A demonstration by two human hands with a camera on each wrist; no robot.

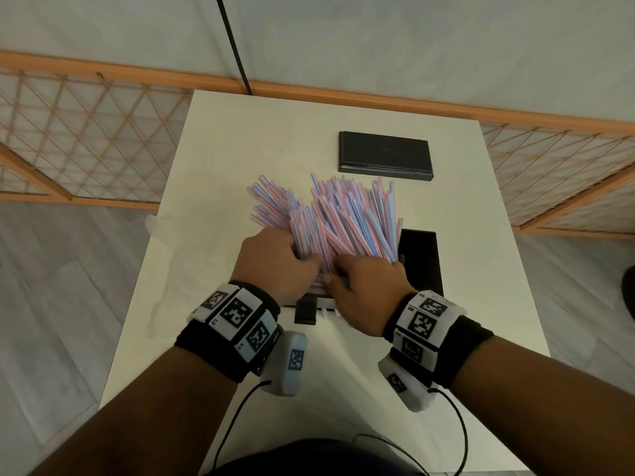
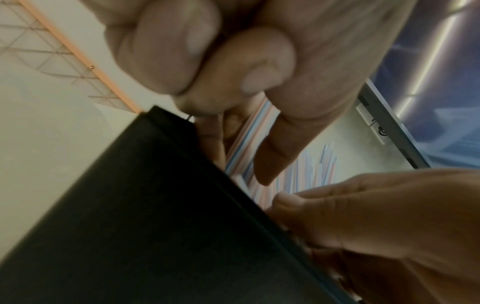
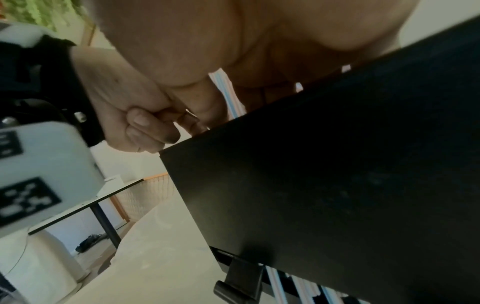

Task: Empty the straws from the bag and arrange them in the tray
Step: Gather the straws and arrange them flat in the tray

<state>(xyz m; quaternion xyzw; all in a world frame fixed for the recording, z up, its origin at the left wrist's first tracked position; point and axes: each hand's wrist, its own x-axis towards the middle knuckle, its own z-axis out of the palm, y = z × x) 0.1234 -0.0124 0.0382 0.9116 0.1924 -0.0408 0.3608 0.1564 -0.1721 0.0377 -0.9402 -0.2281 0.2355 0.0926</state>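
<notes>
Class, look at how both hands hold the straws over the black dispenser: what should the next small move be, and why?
Probably squeeze the fan together. Left hand and right hand grip the straws at their near ends above the black box, but the far ends splay wide, so they would likely not drop in neatly.

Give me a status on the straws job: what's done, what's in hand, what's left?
Done: the straws look out of their bag; a clear wrapper, likely the bag, lies at the table's left edge. In hand: left hand and right hand both grip the fanned bundle's near end over the black tray. Left: the bundle stands tilted, splayed, not laid flat. The black lid sits apart.
</notes>
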